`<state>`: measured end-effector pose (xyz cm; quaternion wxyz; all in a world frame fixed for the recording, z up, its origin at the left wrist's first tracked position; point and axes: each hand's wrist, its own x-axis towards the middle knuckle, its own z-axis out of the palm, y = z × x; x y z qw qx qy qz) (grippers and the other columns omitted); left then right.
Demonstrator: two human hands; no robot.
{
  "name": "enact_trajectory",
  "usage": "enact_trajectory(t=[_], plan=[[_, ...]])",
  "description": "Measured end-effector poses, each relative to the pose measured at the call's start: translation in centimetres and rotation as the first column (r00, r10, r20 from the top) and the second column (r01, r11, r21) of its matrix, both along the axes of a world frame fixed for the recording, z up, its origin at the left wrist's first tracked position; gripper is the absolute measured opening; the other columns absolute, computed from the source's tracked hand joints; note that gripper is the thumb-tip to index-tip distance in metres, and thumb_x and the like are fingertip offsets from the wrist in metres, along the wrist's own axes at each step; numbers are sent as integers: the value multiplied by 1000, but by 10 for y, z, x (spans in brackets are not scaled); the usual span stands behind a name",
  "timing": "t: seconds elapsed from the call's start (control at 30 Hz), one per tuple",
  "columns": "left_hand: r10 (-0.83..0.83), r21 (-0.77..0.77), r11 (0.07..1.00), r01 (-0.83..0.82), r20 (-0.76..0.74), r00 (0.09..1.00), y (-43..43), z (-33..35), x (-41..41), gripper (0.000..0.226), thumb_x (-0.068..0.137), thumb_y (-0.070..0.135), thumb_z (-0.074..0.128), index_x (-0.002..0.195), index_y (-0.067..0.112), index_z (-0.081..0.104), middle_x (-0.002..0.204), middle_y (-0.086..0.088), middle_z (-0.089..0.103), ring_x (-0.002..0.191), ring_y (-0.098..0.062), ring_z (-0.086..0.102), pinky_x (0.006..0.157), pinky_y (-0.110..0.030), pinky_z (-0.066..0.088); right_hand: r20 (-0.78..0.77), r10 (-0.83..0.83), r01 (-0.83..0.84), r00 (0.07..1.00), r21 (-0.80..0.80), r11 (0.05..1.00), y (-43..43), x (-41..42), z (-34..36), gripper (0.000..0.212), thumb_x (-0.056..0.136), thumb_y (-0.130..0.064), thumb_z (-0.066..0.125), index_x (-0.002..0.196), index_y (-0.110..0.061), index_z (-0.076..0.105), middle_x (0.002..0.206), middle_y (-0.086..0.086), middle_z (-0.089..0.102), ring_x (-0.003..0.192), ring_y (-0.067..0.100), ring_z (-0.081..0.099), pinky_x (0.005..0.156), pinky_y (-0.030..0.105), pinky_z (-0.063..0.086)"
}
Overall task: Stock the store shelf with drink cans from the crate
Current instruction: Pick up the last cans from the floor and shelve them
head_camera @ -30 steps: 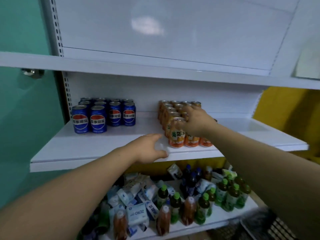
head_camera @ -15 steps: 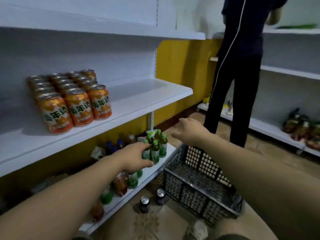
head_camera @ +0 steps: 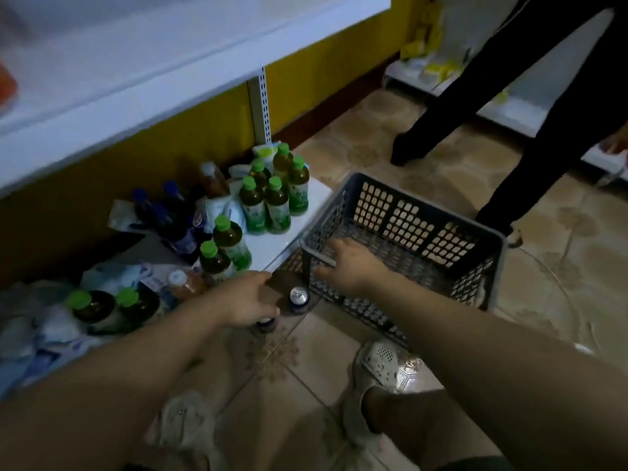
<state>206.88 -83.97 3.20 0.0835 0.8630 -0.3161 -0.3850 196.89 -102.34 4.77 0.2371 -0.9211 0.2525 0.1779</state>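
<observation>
A grey mesh crate (head_camera: 441,212) stands on the tiled floor right of the low shelf; its mesh bottom shows and I see no can inside. Two dark drink cans stand on the floor by its near-left corner. One can (head_camera: 299,298) shows its silver top. The other can (head_camera: 266,325) is mostly hidden under my left hand (head_camera: 246,300), which hangs over it with fingers curled down; its grip is hidden. My right hand (head_camera: 351,266) reaches over the crate's near-left corner, fingers apart, holding nothing. The white store shelf (head_camera: 136,83) runs across the upper left.
Green-capped bottles (head_camera: 268,198), dark bottles and white packets crowd the bottom shelf (head_camera: 316,195) at left. Another person's black-trousered legs (head_camera: 530,107) stand behind the crate. My feet in white shoes (head_camera: 377,365) are on the tiles below my arms.
My view has swung from the shelf of orange cans down to the floor. Both hands have dropped: the left onto a floor can, the right to the crate's corner.
</observation>
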Motion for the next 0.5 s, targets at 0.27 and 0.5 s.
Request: enact_trajectory(t=[0.27,0.5], plan=[[100,53,994,-94,-123,987,-33,-127,44,71,74,47,72,135,22,47,129,7,50,126,-20,48,97,-22,35,-174,7,24,985,178,984,-15,37,-162,67,92,-49,55,145,-14,33,146,16,38,131,33,40,101,35,35],[150,126,983,-130,-163,975,-52,-227,66,67,84,24,72,142,11,40,144,-10,44,129,-23,42,85,-13,27,-248,-25,90,969,255,963,-16,71,-281,78,86,-43,66,148,-17,26,146,16,37,130,35,41,102,38,38]])
